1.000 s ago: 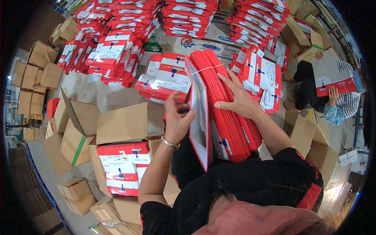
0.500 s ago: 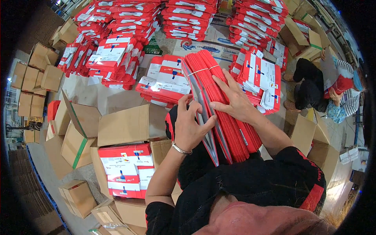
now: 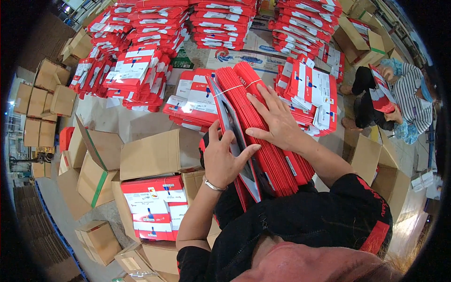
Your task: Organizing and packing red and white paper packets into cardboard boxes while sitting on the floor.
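A thick bundle of flat-folded red cartons (image 3: 268, 152) stands on edge across my lap, with a pale band around its upper part. My right hand (image 3: 277, 121) rests on the bundle's right side, fingers spread and palm down, not closed on anything. At the left side, my left hand (image 3: 224, 157) curls its fingers around the outer carton (image 3: 221, 104); its thumb stretches across toward the bundle's edges. A gap shows grey inner faces between that outer carton and the others. The far fingertips of my left hand are partly hidden.
An open cardboard box (image 3: 152, 150) holding red-and-white cartons stands left. Tall stacks of red cartons (image 3: 218, 26) rise at the back, lower piles (image 3: 195, 96) nearer. A co-worker (image 3: 399, 94) sits right, holding red cartons, with open boxes (image 3: 380, 178) close by. Small boxes (image 3: 97, 240) stand lower left.
My left hand has shifted slightly down, and the outer carton leans farther from the bundle, widening the gap. My right hand has slid a little left. The co-worker's cartons have turned.
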The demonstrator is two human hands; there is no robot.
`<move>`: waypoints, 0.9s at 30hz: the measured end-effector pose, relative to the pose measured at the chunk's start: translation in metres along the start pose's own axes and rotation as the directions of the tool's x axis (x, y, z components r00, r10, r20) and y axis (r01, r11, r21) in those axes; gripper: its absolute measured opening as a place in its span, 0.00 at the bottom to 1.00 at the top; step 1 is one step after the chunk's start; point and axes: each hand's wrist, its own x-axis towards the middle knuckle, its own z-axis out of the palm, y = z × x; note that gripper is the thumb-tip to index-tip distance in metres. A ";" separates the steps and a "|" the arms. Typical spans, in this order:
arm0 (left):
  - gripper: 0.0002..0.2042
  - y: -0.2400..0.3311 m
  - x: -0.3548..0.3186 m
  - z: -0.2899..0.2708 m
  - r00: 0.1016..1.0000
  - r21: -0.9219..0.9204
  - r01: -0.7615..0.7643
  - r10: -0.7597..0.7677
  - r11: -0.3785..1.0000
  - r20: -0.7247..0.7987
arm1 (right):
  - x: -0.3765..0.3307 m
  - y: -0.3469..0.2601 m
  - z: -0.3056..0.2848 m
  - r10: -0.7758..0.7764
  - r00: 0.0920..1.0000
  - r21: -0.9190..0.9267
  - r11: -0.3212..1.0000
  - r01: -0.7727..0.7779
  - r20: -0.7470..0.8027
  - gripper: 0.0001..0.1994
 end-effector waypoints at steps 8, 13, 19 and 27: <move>0.17 0.002 0.000 0.003 0.999 -0.168 0.031 -0.026 0.985 0.031 | 0.000 0.004 0.005 -0.082 0.996 -0.010 0.997 0.082 0.037 0.42; 0.13 -0.013 -0.009 -0.005 0.996 -0.342 0.092 -0.079 0.935 0.051 | 0.003 -0.009 -0.009 -0.016 0.993 0.240 0.971 -0.012 0.115 0.42; 0.13 -0.012 -0.009 -0.010 1.000 -0.141 -0.008 0.007 0.990 -0.012 | 0.006 -0.018 0.004 -0.002 0.982 0.595 0.796 -0.114 0.191 0.42; 0.18 -0.006 -0.007 -0.008 0.999 -0.109 0.016 -0.020 0.994 -0.036 | 0.007 -0.021 0.011 -0.015 0.984 0.664 0.740 -0.108 0.177 0.42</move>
